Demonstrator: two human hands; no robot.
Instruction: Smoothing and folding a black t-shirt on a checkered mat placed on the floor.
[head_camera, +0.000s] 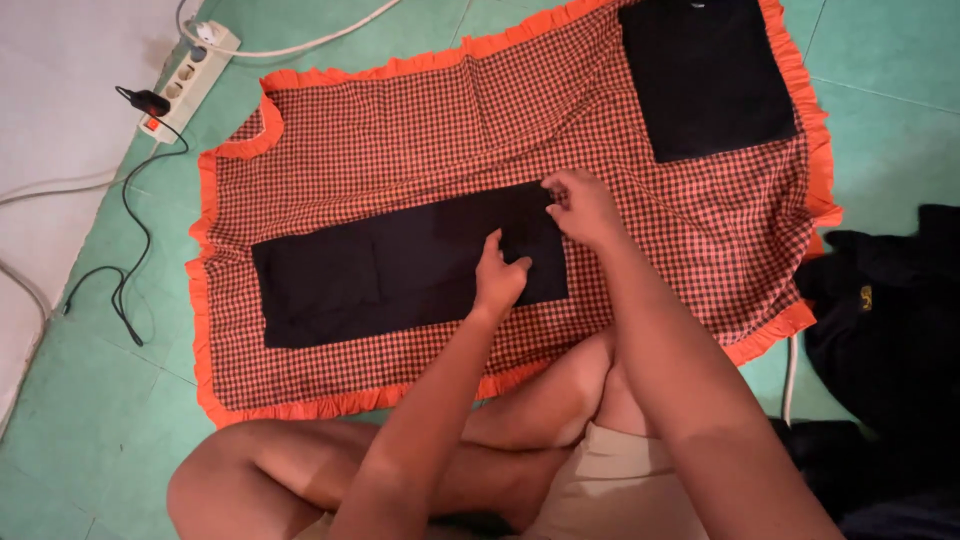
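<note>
Person, head view: left hand (497, 275) and right hand (583, 207) were bare, without rings, watch or gloves. Both forearms were uncovered, no sleeves in sight. Legs were bare at the knees. Beige shorts (615, 480) covered the lap.

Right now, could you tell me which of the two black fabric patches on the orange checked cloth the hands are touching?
The long black patch at the cloth's middle; both hands, left and right, rest at its right end. The squarer black patch lies untouched at the top right.

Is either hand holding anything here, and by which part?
The right hand pinches the upper right corner of the long black patch on the checked cloth. The left hand presses flat on the patch, gripping nothing.
</note>
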